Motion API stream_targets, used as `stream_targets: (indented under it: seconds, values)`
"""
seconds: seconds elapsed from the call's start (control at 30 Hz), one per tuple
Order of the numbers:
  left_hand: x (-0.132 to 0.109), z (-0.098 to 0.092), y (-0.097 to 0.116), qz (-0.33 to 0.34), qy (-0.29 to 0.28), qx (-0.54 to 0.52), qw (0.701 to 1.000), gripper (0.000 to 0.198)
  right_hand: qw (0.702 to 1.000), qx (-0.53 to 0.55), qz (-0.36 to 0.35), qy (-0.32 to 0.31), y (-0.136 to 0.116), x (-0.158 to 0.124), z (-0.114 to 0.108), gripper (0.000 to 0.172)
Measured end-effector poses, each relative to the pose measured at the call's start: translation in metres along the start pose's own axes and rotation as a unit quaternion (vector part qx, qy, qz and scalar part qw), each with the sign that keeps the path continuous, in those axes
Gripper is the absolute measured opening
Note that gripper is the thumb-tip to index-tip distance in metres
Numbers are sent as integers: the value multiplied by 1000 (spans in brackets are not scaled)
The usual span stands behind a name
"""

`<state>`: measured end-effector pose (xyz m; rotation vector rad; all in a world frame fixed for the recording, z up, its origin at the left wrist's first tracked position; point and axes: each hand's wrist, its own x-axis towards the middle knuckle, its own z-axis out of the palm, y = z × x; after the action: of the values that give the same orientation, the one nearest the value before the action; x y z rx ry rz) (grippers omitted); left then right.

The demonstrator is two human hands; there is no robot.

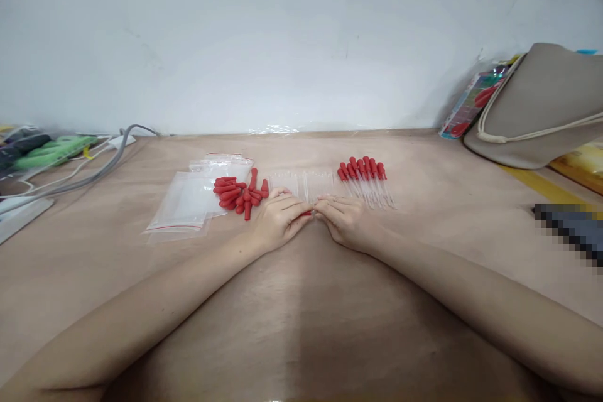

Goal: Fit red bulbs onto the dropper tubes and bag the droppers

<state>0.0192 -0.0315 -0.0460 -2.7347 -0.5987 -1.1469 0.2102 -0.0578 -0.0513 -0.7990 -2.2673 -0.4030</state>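
Note:
My left hand (pixel 283 218) is closed on a red rubber dropper bulb (pixel 306 213), of which only a short piece shows between thumb and fingers. Its fingertips meet those of my right hand (pixel 346 220), closed in a pinch; what it grips is hidden. Just behind both hands lies a row of clear thin tubes (pixel 306 183). To the left, loose red bulbs (pixel 230 193) are heaped partly over clear zip bags (pixel 181 201). Several droppers (pixel 365 179), red bulbs fitted on clear tubes, lie side by side to the right, bulbs pointing toward the wall.
Cables (pixel 123 141) and a green object (pixel 56 151) lie at the far left. On the right are a taupe drawstring bag (pixel 541 107), a colourful package (pixel 471 103), a yellow packet (pixel 581 166) and a dark pixelated object (pixel 572 232). A white wall (pixel 301 44) bounds the table's back.

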Motion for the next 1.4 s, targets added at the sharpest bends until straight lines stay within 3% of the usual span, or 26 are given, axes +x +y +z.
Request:
stream_targets:
  seconds: [0.33, 0.53, 0.8, 1.13, 1.3, 1.4]
  values:
    - [-4, -14, -11, -32, -50, 42, 997, 22, 998, -50, -22, 35, 7, -3, -4, 17]
    - [-8, -14, -9, -43, -55, 43, 997, 19, 995, -66, -49, 63, 8, -4, -6, 16]
    - [-4, -7, -6, -20, -41, 12, 999, 14, 999, -32, -27, 3, 3, -1, -6, 20]
    - [-4, -6, -8, 21, -16, 44, 999, 10, 999, 13, 32, -14, 3, -2, 4, 23]
    - [-2, -8, -11, -2, -20, 58, 998, 13, 998, -30, 38, -33, -4, 7, -3, 23]
    - [-2, -10, -10, -58, -28, 77, 995, 31, 991, -97, 70, -61, -2, 15, -17, 26]
